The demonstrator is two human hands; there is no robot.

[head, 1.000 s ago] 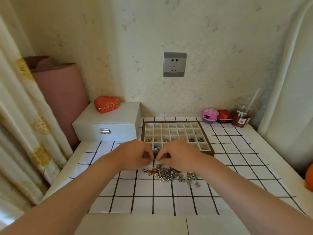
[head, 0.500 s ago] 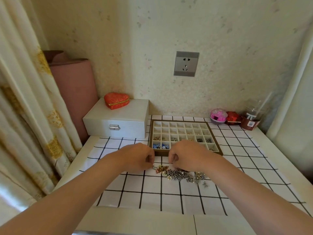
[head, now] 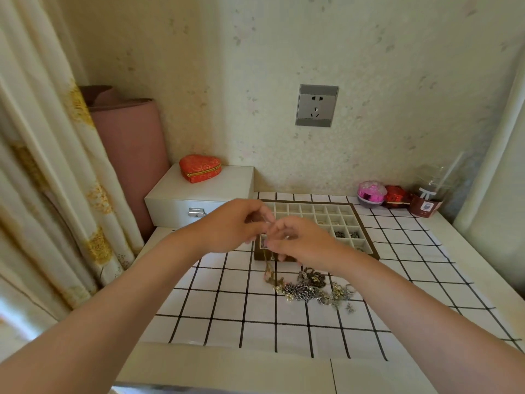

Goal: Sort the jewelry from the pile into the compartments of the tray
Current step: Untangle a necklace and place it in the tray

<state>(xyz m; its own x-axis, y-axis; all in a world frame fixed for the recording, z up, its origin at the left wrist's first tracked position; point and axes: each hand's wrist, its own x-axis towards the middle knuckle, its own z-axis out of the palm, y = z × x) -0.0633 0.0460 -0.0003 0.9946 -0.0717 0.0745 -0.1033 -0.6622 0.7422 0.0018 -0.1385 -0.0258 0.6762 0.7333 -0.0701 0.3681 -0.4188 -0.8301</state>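
Early in the sorting, judging by the layout. Pinching a thin chain (head: pixel 267 270) between left hand (head: pixel 233 226) and right hand (head: pixel 301 243), held up over the tray (head: pixel 369 237), with its lower end down in the pile (head: pixel 312 288) on the counter (head: pixel 227 365) just beneath the hands. Right of the hands, only a few compartments filled. Beyond them, mostly bare. Plenty left to sort.

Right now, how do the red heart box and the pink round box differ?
Red heart box is heart-shaped, on the white case, left of the tray. Pink round box is ball-shaped, on the table, right of the tray. Both look closed, by the wall.
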